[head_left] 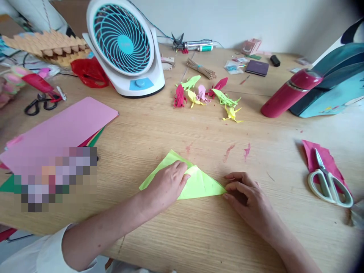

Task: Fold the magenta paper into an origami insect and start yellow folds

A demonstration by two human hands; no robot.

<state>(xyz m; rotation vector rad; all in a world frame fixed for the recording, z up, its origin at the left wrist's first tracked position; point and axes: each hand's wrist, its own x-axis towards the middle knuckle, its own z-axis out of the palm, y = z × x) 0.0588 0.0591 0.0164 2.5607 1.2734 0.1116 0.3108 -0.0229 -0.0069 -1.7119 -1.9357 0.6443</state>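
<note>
A light green sheet of origami paper [204, 185], folded into a triangle-like shape, lies on the wooden table in front of me. My left hand [169, 180] rests on its middle, fingers curled in against the thumb at the upper fold. The part of the paper under that palm is hidden. At the paper's right-hand point, my right hand [246, 195] pinches the tip between thumb and fingers. Beyond the sheet, several folded paper figures in red, green, yellow and pink [201, 93] stand in a cluster.
White-and-teal scissors [327, 182] lie on red paper [308, 148] at right. A red flask [290, 94] leans by a teal bag [335, 83]. A fan [139, 85] stands at the back. Pink paper [71, 123] tops a stack at left, near black-handled scissors [36, 105].
</note>
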